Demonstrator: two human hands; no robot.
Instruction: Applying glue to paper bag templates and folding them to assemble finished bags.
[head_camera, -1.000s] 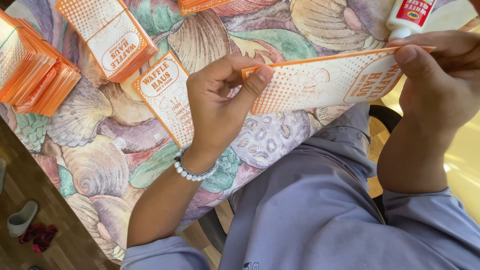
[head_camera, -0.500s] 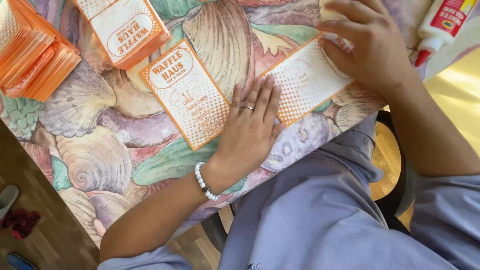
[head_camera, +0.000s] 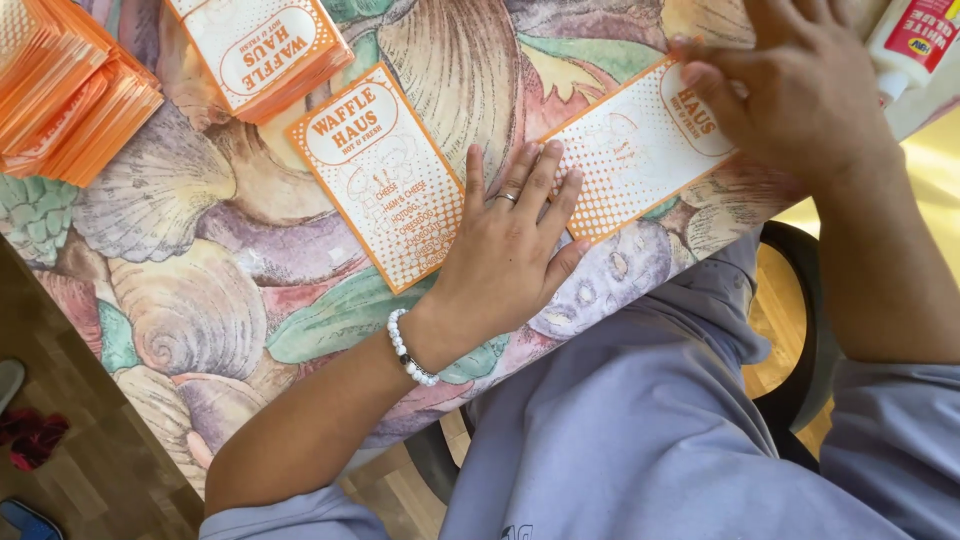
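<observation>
both hands (head_camera: 505, 250) (head_camera: 800, 90) press flat, open, on orange paper bag (head_camera: 625, 165); long axis slants up-right

This looks like a home or small craft workspace rather than a factory. The surface (head_camera: 200, 300) wears a cloth printed with seashells in soft colours, over a wooden plank floor (head_camera: 70, 420). Stacks of orange paper sleeves (head_camera: 70, 90) sit at its far left corner, a glue bottle (head_camera: 915, 40) at its far right edge, and shoes (head_camera: 25, 440) lie on the floor.
</observation>
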